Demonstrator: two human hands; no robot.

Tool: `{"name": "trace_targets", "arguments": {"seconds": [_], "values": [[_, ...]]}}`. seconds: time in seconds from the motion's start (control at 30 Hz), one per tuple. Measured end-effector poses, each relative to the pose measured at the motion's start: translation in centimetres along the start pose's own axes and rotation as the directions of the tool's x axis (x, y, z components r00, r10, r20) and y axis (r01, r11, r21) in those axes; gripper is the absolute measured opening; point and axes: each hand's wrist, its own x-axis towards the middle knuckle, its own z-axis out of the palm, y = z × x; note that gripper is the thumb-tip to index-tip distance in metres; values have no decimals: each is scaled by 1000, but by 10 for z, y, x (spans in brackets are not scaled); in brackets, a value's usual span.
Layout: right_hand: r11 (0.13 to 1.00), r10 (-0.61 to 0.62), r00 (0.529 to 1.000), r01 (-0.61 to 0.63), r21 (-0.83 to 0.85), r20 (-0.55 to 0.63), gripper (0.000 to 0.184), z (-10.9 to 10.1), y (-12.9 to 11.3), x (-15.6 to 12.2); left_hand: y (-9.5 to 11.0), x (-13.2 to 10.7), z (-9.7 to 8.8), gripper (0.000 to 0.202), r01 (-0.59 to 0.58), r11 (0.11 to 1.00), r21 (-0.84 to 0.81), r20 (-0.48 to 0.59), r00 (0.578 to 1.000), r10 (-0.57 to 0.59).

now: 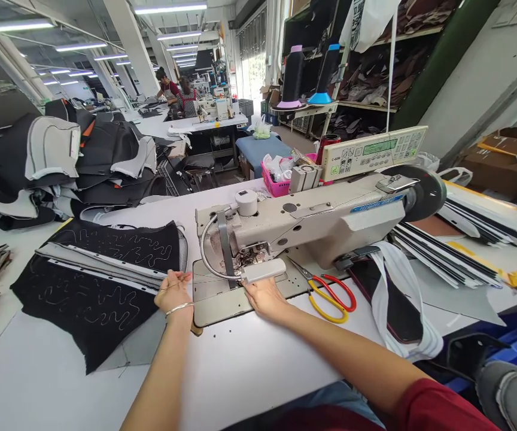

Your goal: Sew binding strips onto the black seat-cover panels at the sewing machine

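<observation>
My left hand (pixel 173 292) is pinched on a thin thread at the edge of a black fabric piece (pixel 92 281) with pale wavy stitching and grey strips. The fabric lies on the white table (pixel 240 365), left of the sewing machine (pixel 303 224). My right hand (pixel 264 294) rests on the machine bed just under the needle area, fingers curled beneath a small white lamp; what they hold, if anything, is hidden. Scissors (pixel 330 294) with red and yellow handles lie right of that hand.
Black and white pieces (pixel 397 299) hang off the table at right. Stacked strips (pixel 460 245) lie behind them. A pink basket (pixel 276 182) and control panel (pixel 373 152) stand behind the machine. Seat covers (pixel 61 161) pile at left. Two people work far back.
</observation>
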Motion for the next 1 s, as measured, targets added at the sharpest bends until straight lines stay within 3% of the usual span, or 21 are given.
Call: {"name": "trace_targets", "arguments": {"seconds": [0.1, 0.17, 0.27, 0.33, 0.47, 0.6, 0.67, 0.73, 0.8, 0.9, 1.0], "values": [[998, 35, 999, -36, 42, 9, 28, -9, 0, -3, 17, 8, -4, 19, -27, 1000, -2, -37, 999, 27], [987, 142, 990, -143, 77, 17, 25, -19, 6, -8, 23, 10, -6, 16, -15, 1000, -2, -51, 999, 15], [905, 393, 919, -394, 162, 39, 23, -38, 20, -19, 25, 10, -8, 16, 25, 1000, 2, -66, 997, -25], [844, 486, 871, -490, 218, 77, 23, -46, 28, -24, 26, 9, -8, 17, 47, 999, 3, -71, 996, -47], [780, 495, 843, -537, 320, 210, 24, -46, 26, -27, 29, 7, -6, 16, 65, 998, 3, -64, 996, -64], [717, 323, 874, -476, 509, 363, 20, -42, 16, -30, 31, 6, -6, 15, 59, 998, 3, -39, 997, -59], [733, 303, 906, -421, 535, 297, 20, -44, 18, -33, 32, 5, -6, 17, 58, 998, -2, -24, 998, -58], [844, 349, 934, -350, 407, 80, 24, -48, 23, -33, 34, 4, -5, 17, 56, 998, -2, -13, 998, -56], [947, 269, 962, -257, 194, -38, 28, -56, 27, -31, 37, 2, -5, 17, 49, 999, 6, 1, 999, -49], [988, 157, 976, -156, -14, 149, 26, -72, 27, -26, 42, 0, -6, 17, 19, 1000, 22, 41, 999, -20], [963, 257, 952, -237, -131, 167, 20, -90, 27, -33, 46, -2, -8, 21, -28, 999, 33, 94, 995, 24]]}}
